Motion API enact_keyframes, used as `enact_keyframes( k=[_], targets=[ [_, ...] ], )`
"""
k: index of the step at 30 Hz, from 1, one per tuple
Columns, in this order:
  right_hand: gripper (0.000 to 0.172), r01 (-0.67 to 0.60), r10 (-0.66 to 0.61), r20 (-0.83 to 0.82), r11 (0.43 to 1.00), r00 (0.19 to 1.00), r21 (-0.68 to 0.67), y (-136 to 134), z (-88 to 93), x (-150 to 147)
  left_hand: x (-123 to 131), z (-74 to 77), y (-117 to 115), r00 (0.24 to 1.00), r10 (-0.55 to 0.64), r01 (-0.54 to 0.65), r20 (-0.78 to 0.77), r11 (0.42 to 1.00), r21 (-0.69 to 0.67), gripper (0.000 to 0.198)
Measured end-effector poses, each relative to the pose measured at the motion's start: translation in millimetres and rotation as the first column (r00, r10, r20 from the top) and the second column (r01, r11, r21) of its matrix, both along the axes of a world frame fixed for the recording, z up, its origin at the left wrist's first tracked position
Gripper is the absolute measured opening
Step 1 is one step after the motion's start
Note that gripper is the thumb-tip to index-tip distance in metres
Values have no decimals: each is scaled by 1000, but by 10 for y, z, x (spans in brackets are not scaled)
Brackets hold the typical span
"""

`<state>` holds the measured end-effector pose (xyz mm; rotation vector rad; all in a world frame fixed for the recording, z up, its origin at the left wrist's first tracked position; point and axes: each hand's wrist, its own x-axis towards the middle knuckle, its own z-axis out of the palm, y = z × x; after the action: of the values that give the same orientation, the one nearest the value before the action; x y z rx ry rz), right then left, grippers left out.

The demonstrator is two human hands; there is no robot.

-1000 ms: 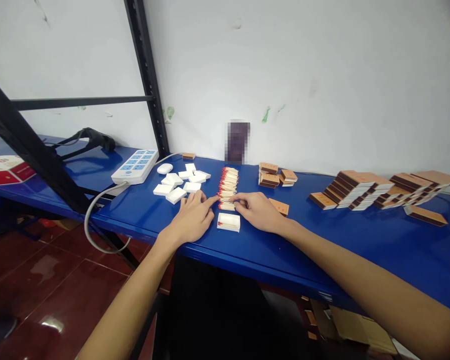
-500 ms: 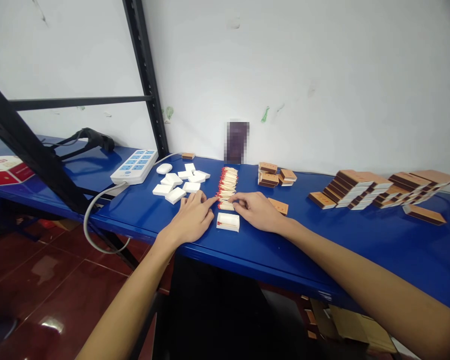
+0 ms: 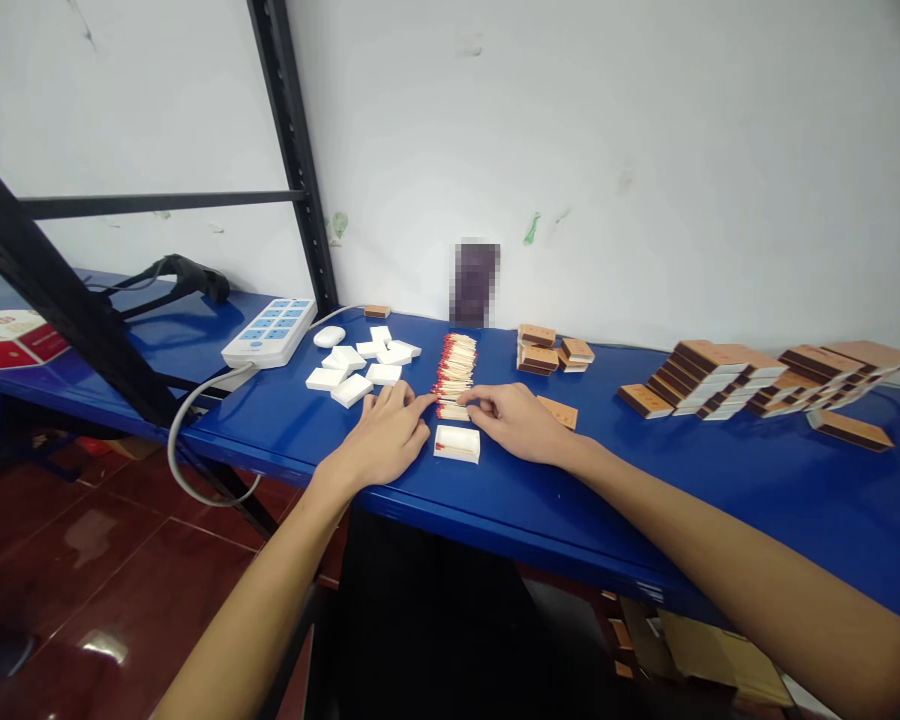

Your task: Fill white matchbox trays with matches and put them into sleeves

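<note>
A long row of red-headed matches (image 3: 459, 358) lies on the blue table. From the left, my left hand (image 3: 391, 430) stretches its index finger to the red heads near the row's front end, thumb held apart. My right hand (image 3: 521, 422) rests opposite, its index fingertip at the bare ends of the same matches and its other fingers bent. Neither hand closes around anything. Just in front of the row lies an open white matchbox tray (image 3: 457, 443) with a few matches along its near side.
Several white matchbox trays (image 3: 351, 390) lie scattered to the left, near a power strip (image 3: 270, 333) and a white rounded object (image 3: 329, 337). Brown matchbox sleeves (image 3: 538, 358) stand behind my right hand; one (image 3: 559, 412) lies beside it. Stacked matchboxes (image 3: 709, 378) fill the right. A black post (image 3: 292, 150) rises at left.
Both hands keep nearly the same place at the row of matches. The view has shifted very slightly; nothing else visibly differs.
</note>
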<state>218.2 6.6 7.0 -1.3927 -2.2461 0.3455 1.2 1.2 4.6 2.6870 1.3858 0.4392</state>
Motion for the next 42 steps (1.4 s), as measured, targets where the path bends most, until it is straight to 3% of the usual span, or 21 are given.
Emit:
enact_keyframes(
  k=[19, 24, 33, 42],
  targets=[
    [15, 59, -59, -2, 996, 998, 70, 53, -38, -13, -10, 12, -12, 999, -20, 21, 30, 1000, -17, 48],
    [20, 10, -9, -2, 997, 1000, 71, 34, -27, -6, -8, 21, -15, 1000, -15, 15, 21, 1000, -18, 47],
    [26, -52, 52, -41, 999, 998, 7, 18, 19, 42, 2, 39, -12, 1000, -5, 5, 6, 1000, -21, 43],
    [27, -93, 90, -49, 994, 995, -65, 40, 69, 50, 77, 164, 178, 995, -92, 92, -37, 996, -20, 37]
  ],
)
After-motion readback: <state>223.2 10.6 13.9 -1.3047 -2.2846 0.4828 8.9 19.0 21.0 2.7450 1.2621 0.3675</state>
